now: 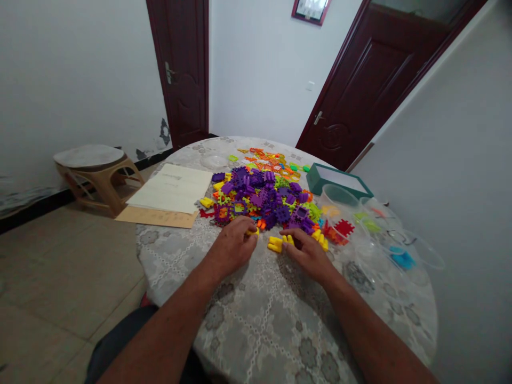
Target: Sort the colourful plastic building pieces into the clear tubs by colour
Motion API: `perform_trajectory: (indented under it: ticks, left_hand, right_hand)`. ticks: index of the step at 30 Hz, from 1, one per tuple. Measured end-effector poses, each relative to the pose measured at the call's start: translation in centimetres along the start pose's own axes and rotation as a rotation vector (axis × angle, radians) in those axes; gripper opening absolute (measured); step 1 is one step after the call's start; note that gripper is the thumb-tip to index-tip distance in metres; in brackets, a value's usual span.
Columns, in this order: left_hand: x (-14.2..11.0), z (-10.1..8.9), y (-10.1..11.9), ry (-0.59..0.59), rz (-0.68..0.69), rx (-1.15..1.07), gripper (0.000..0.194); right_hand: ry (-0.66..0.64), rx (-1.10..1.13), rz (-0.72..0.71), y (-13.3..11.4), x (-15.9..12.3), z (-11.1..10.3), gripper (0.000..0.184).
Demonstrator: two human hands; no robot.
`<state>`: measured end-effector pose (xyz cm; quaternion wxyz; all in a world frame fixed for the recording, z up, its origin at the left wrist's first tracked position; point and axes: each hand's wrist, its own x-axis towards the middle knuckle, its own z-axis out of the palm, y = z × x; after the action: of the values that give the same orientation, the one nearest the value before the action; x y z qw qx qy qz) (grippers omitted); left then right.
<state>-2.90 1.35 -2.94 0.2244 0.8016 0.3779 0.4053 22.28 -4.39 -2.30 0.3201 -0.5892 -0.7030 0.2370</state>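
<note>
My left hand point(234, 246) is closed in a pinch just in front of the heap, with a small yellow plastic piece point(256, 232) showing at its fingertips. To the right, my right hand point(307, 254) has its thumb and fingers around another yellow plastic piece point(288, 240) at the tabletop. A further yellow piece point(274, 245) lies beside it, between my hands. Behind both hands rises a mixed heap of interlocking plastic building pieces point(269, 194), mostly purple, with lime green, orange, red and yellow among them. More yellow pieces point(322, 241) rest just beyond my right hand.
Clear plastic tubs point(341, 195) holding red, green and blue pieces stand on the right, near a green box point(338, 181). Papers point(174, 186) and a brown sheet point(158, 217) overhang the left edge of the round table point(264, 330). A stool point(94, 165) stands beyond.
</note>
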Motion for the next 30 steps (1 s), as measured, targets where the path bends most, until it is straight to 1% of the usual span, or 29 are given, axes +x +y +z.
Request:
perform_trajectory:
  ticks: [2,4,9,12,15,16,19,21,22,25,27,30]
  left_hand:
    - [0.1,0.1,0.1,-0.016,-0.018,-0.026,0.009]
    - [0.1,0.2,0.2,-0.036,-0.038,-0.024,0.013]
    - [0.0,0.4,0.2,-0.021,-0.121,0.038,0.042]
    - [0.0,0.5,0.3,-0.028,-0.181,0.047,0.056]
    - [0.0,0.5,0.2,-0.069,-0.247,0.026,0.052]
    - [0.0,0.6,0.2,-0.077,-0.268,0.013,0.05]
    - [0.1,0.5,0.3,-0.091,-0.329,-0.061,0.045]
    - [0.1,0.5,0.5,-0.113,-0.368,-0.138,0.043]
    - [0.1,0.4,0.7,-0.123,-0.388,-0.185,0.042]
    - [0.2,0.4,1.3,-0.147,-0.447,-0.318,0.039]
    - [0.2,0.4,1.6,-0.164,-0.46,-0.376,0.036]
    - [0.2,0.5,1.8,-0.205,-0.419,-0.359,0.033]
  right_hand:
    - [-0.004,0.001,-0.098,0.1,0.0,0.4,0.032]
    - [-0.022,-0.026,-0.164,0.2,0.1,0.7,0.032]
    - [-0.075,-0.168,-0.159,0.1,0.3,1.5,0.034]
    - [-0.068,-0.208,-0.138,-0.1,0.2,1.8,0.039]
    - [-0.052,-0.182,-0.076,-0.4,0.1,1.8,0.048]
    - [-0.052,-0.17,-0.061,-0.5,0.1,1.8,0.048]
    - [-0.041,-0.119,-0.036,-0.5,-0.1,1.7,0.038]
    - [-0.006,-0.021,0.009,-0.3,-0.1,1.8,0.035]
    - [0.01,0.068,0.038,-0.3,-0.2,2.0,0.035]
    - [0.032,0.422,0.086,-0.4,-0.1,2.8,0.039]
    - [0.01,0.596,0.081,-0.8,-0.1,3.3,0.043]
    - [-0.061,0.704,0.082,-1.7,-0.1,4.0,0.047]
